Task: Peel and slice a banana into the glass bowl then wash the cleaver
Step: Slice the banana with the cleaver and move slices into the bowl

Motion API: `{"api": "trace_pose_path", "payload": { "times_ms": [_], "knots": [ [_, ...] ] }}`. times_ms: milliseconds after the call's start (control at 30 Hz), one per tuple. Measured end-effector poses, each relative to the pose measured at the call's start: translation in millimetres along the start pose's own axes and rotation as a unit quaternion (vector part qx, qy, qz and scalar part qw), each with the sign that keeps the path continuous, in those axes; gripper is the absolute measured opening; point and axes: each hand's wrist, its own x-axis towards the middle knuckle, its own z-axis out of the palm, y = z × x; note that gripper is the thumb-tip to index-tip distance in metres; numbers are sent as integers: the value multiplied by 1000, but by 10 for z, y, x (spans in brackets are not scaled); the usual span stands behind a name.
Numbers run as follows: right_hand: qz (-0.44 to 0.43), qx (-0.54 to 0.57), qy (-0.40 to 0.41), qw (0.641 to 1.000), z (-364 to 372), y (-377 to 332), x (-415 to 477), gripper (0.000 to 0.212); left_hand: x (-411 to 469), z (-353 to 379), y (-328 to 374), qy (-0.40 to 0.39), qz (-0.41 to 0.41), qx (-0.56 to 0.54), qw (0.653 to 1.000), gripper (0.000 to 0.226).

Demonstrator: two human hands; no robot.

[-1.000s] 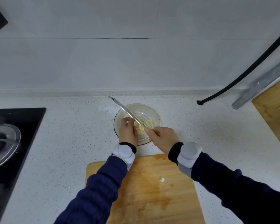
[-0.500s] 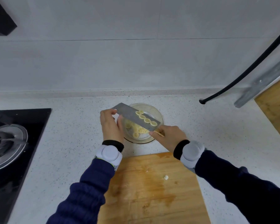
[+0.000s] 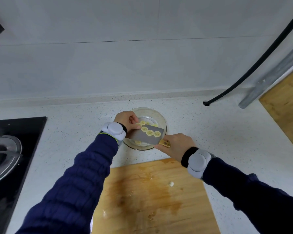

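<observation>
Over the desk's (image 3: 74,141) glass bowl (image 3: 159,115), the right hand (image 3: 176,146) grasps the cleaver (image 3: 142,138) by its handle. The left hand (image 3: 125,119) curls at the blade's tip, its grip unclear. If the blade tilts carelessly, the banana slices (image 3: 150,132) clinging to it could slide past the rim, or that left hand could meet the edge.

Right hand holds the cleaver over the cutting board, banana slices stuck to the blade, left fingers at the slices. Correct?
No. Head view: the cleaver is over the glass bowl, not the cutting board. Rest holds: the right hand grips the handle, banana slices sit on the blade, fingers of the left hand at them.
</observation>
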Motion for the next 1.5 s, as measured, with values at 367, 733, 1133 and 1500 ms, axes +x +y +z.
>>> {"api": "trace_pose_path", "payload": {
  "times_ms": [367, 733, 1133, 1500],
  "knots": [
    [-20, -28, -2, 999, 9, 45, 64, 47, 209, 100, 60, 45, -12, 23, 999, 23],
    [-20, -33, -2, 999, 19, 127, 107, 52, 139, 92, 13, -54, 21, 22, 998, 26],
    [-33, -38, -4, 999, 44, 156, 85, 48, 8, 217, 84, -84, 52, 37, 994, 44],
    [-58, -42, -16, 997, 38, 77, 57, 43, 181, 258, 108, -11, -23, 118, 993, 29]
  ]
}}
